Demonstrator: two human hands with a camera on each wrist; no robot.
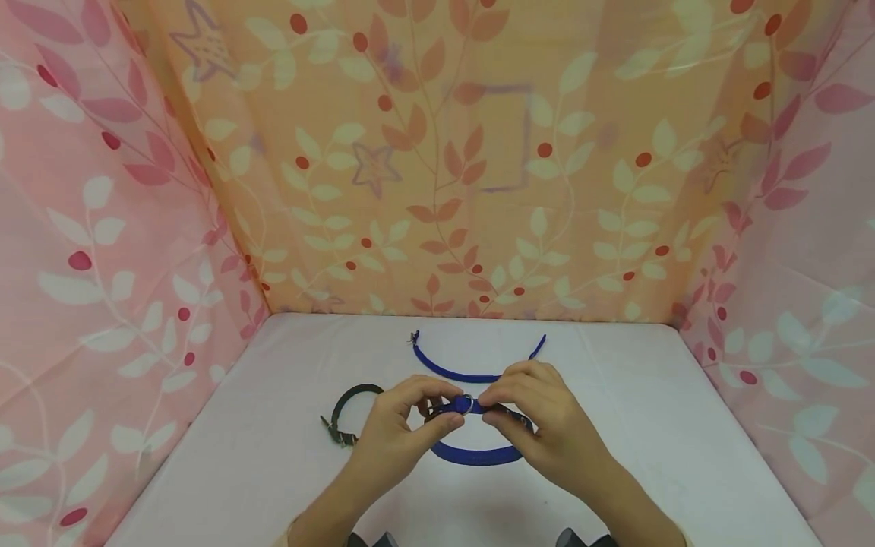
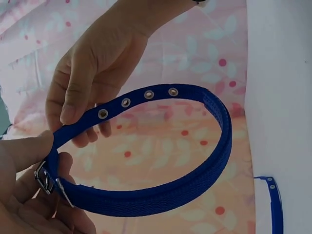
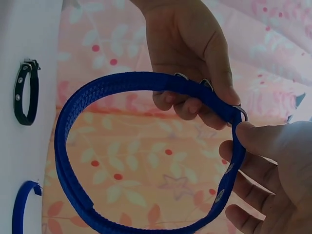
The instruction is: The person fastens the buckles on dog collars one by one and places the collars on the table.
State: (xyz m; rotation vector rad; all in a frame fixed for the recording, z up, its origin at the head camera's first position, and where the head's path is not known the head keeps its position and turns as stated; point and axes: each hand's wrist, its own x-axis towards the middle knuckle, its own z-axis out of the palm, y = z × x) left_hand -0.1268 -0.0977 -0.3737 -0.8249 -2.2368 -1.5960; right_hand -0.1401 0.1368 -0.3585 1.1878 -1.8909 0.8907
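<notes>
A blue collar (image 1: 478, 456) with metal eyelets is held up in a loop over the white table. My left hand (image 1: 396, 425) pinches it at the buckle end, where a metal buckle (image 2: 44, 176) shows beside the fingers in the left wrist view. On the other side my right hand (image 1: 547, 418) pinches the strap between thumb and fingers, close to a metal ring (image 3: 242, 113). Several eyelets line the strap on the right hand's side. In the head view the thumbs and fingertips of both hands nearly meet at the ring.
A dark collar (image 1: 333, 414) with a buckle lies looped on the table (image 1: 273, 486), left of my left hand. Farther back, a second blue collar (image 1: 458, 376) lies in an open curve. Leaf-patterned curtains (image 1: 437, 190) stand along the back and both sides.
</notes>
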